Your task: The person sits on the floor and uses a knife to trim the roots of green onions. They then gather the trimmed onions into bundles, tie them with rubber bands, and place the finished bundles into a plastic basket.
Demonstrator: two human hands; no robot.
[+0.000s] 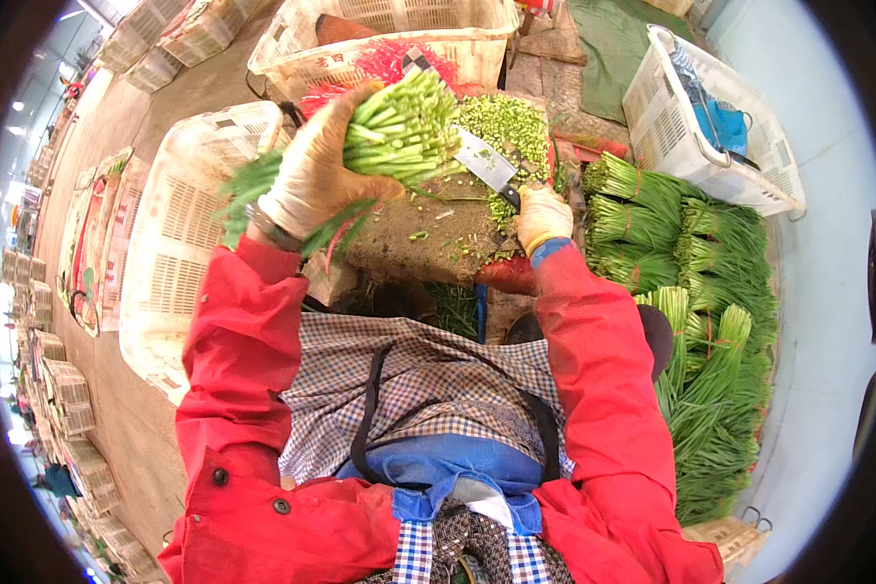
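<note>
My gloved left hand (321, 164) grips a thick bundle of green stalks (401, 131), their cut ends turned towards the right. The leafy ends hang behind my left wrist. In my gloved right hand (545, 217) is the black handle of a cleaver (485, 159). Its broad blade points up and left, with the tip close to the stalk ends; whether they touch I cannot tell. Small chopped green pieces (507, 128) cover the far right of the brown work surface (423, 226). A few scraps lie nearer to me.
White plastic crates stand at the left (179, 226), the back (474, 55) and the right (653, 124). Red plastic ties (394, 62) lie behind the bundle. Tied green bundles (628, 219) are piled at my right, beside a pale wall (810, 241).
</note>
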